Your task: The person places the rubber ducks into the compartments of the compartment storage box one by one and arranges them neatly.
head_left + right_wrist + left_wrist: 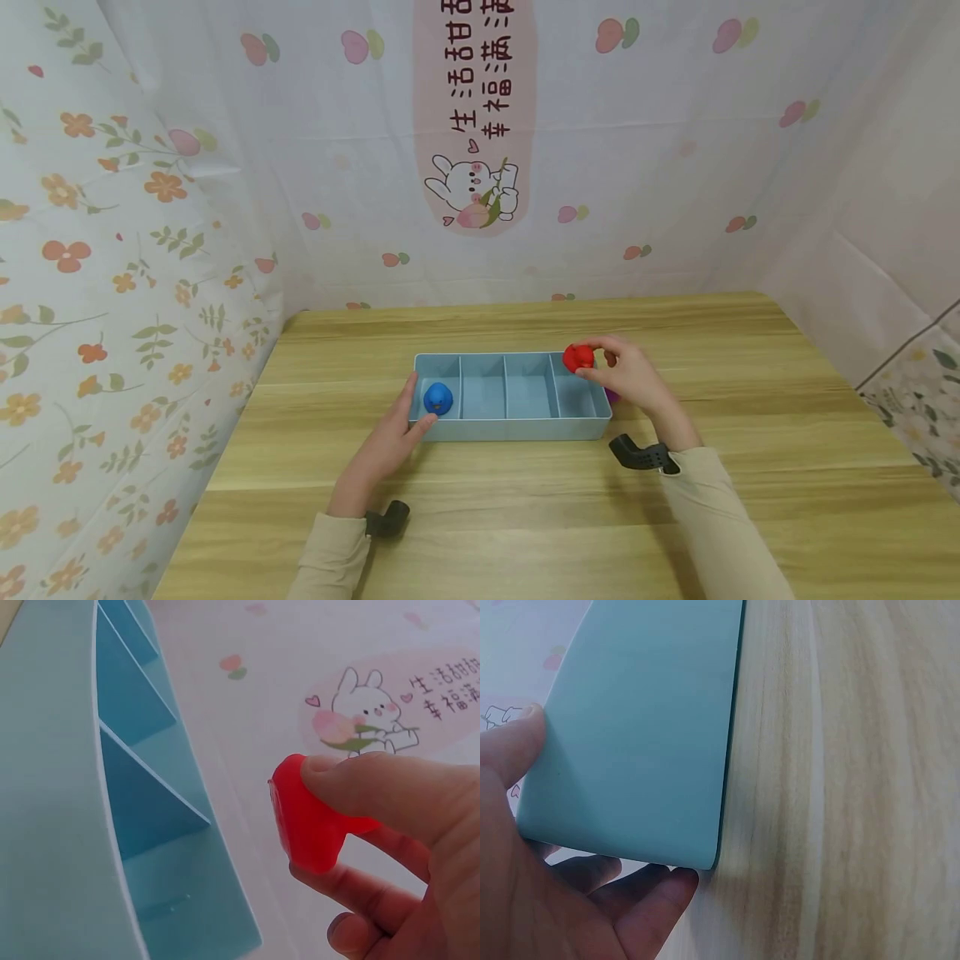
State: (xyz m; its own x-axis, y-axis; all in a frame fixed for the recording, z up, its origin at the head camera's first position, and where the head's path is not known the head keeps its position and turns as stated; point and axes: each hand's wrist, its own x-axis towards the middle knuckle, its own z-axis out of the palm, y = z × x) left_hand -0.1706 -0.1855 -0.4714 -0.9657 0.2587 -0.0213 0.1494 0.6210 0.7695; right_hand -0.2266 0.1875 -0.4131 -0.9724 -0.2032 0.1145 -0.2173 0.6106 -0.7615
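Note:
A light blue divided box (506,429) stands on the table, its compartments in a row. My left hand (386,450) holds its left end, thumb at the front rim and fingers along the end wall; the left wrist view shows the box's front wall (641,742) close up. In the leftmost compartment sits a blue toy duck (438,398). My right hand (630,375) pinches a red toy duck (577,358) between thumb and fingers, above the rightmost compartment's back edge. The right wrist view shows the red duck (311,817) held clear of the box.
A purple object (612,396) lies beside the box's right end, mostly hidden by the box and my right hand. Dividers (142,765) rise between the compartments. Patterned cloth (330,167) hangs behind the wooden table (487,517) and at both sides.

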